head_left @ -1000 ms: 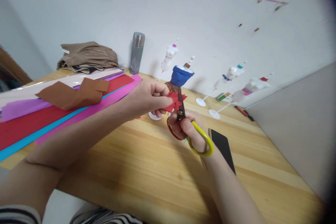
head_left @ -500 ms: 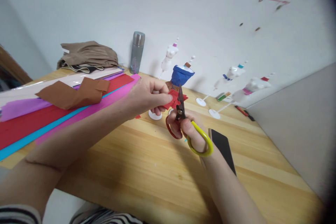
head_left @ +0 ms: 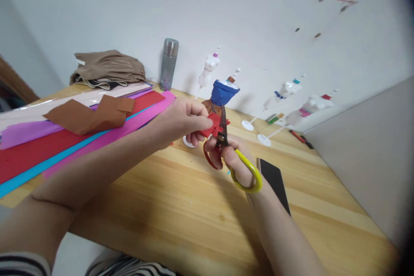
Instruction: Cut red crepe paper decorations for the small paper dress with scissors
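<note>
My left hand pinches a small piece of red paper with cut, uneven edges. In my right hand is a pair of scissors with one yellow and one red handle, their dark blades slightly apart and pointing up beside the red paper. Part of the paper lies behind the blades. Just beyond my hands stands a small white mannequin with a blue paper top and a brown lower part.
Coloured paper sheets, with brown paper on top, lie left. Folded cloth and a bottle stand at the wall. Mannequins are behind; a black phone lies right of my right hand.
The scissor blades have parted a little. My left hand has shifted the red paper slightly left, and the paper is turned differently. My right hand has barely moved.
</note>
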Available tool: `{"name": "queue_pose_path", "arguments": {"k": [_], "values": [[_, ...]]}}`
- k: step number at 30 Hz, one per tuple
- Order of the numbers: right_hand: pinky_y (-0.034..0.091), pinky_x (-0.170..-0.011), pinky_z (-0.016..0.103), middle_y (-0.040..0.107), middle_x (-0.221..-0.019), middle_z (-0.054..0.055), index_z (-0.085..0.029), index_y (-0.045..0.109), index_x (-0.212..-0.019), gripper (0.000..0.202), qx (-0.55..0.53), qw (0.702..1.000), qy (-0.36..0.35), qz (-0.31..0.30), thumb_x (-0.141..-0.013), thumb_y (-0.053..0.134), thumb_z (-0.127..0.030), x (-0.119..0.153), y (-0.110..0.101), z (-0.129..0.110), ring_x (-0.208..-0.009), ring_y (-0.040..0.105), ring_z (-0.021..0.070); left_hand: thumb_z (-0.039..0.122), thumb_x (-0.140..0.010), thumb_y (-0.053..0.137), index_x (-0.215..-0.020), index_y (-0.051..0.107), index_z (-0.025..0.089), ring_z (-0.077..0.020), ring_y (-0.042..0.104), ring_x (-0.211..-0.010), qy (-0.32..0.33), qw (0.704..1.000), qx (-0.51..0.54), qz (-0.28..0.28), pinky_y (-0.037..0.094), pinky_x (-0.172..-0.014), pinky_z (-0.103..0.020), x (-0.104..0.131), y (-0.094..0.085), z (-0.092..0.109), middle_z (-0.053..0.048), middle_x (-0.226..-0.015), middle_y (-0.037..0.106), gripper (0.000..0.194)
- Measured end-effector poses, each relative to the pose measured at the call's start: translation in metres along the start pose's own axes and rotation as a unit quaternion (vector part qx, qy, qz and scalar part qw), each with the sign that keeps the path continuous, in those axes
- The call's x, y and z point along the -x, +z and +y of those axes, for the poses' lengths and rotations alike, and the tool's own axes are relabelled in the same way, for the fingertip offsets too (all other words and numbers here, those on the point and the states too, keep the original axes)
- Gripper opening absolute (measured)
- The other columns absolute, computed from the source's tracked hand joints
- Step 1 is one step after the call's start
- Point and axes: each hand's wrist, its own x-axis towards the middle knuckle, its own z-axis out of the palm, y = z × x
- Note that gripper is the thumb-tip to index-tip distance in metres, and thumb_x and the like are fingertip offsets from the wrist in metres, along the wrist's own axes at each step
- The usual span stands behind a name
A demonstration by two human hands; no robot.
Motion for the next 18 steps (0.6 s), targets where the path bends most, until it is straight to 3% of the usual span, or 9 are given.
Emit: {"name": "queue_pose_path", "arguments": {"k": [18], "values": [[0.026, -0.046, 0.027, 0.045, -0.056, -0.005, -0.02, 0.062, -0.086, 0.054, -0.017, 1.0, 0.002, -0.007, -0.093, 0.059, -0.073, 0.0, -0.0004, 0.0018, -0.045, 0.035, 0.0111, 0.006, -0.074, 0.062, -0.052, 0.058, 0.014, -0.0065, 0.055, -0.038, 0.002, 1.0, 0.01, -0.001, 0.043, -0.04, -0.013, -0.0005, -0.0014, 0.0003, 0.002, -0.044, 0.061, 0.024]]}}
